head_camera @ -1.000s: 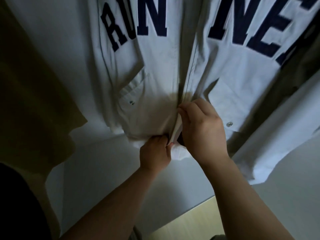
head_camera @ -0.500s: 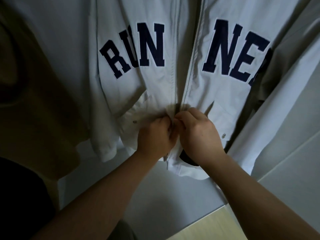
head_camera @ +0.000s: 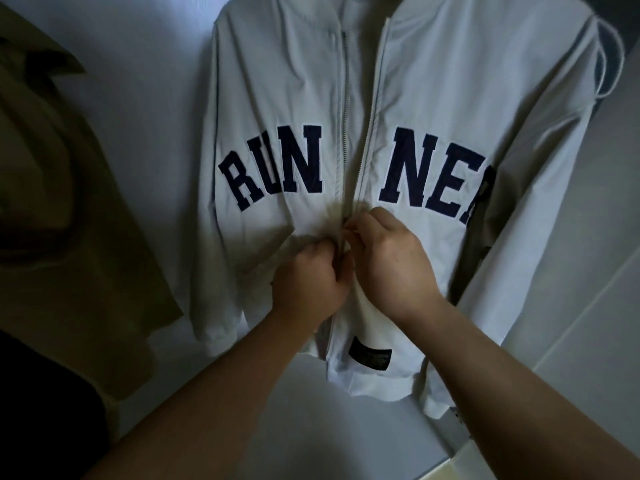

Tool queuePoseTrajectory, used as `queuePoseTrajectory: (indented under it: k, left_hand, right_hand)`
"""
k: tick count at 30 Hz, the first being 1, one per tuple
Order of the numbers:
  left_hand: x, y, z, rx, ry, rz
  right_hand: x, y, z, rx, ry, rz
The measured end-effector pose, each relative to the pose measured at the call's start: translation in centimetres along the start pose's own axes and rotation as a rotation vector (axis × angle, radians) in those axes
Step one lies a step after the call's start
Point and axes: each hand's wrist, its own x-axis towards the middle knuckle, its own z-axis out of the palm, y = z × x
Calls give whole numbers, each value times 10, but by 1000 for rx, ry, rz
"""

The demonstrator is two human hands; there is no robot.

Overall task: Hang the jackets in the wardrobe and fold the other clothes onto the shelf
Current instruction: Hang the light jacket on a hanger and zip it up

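The white jacket (head_camera: 433, 109) hangs upright, front facing the camera, and fills the frame from centre to 12 o'clock. Navy block lettering (head_camera: 277, 171) crosses the chest, split by the zipper (head_camera: 345, 109). The zipper halves stand apart from the collar down to the hands and are joined below them. The left hand (head_camera: 308, 282), just below frame centre, has its fingers curled and grips the jacket's front panel directly beside the zipper line. The right hand (head_camera: 391, 258), at 2 o'clock from the left hand and touching it, pinches thumb and fingers together on the zipper; the slider itself is hidden by the fingers. A black label (head_camera: 370, 358) sits on the jacket near the hem, at 6 o'clock from the hands. A dark olive garment (head_camera: 479, 244) shows behind the jacket's sleeve at 3 o'clock. A khaki garment (head_camera: 52, 209) hangs at 9 o'clock, apart from the jacket. The white wardrobe wall (head_camera: 145, 98) lies behind both. A pale wooden strip (head_camera: 450, 469) appears at 5 o'clock.
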Motion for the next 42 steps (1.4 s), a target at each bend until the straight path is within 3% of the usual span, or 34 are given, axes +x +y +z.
queuePoseTrajectory:
  k: [5,10,12,15,22,27,35,39,42]
  left_hand:
    - [1,0,4,-2,-38,60]
    - [27,7,-4,-94,-51,-33]
    - [45,14,-9,-127,-1,-92]
    - [59,17,-10,-109,67,-28]
    - [71,16,-16,-78,-39,-9]
    - [100,26,-36,11,59,-22]
    - [108,25,-34,54,17,-10]
    - [130,29,-43,34,146,-30]
    - [132,33,-40,-17,145,39]
  right_hand:
    - [26,4,-12,-35,15,-16]
    - [54,0,-21,-82,88,-31]
    - [52,-2,-20,-92,56,-26]
    - [54,0,-22,-108,41,-4]
    - [99,-1,-45,-91,205,-28]
    - [100,-7,-43,-125,148,-64]
    - [143,-4,-55,-157,246,-62]
    - [145,-2,-58,-166,229,-72]
    - [167,0,-70,-175,282,-60]
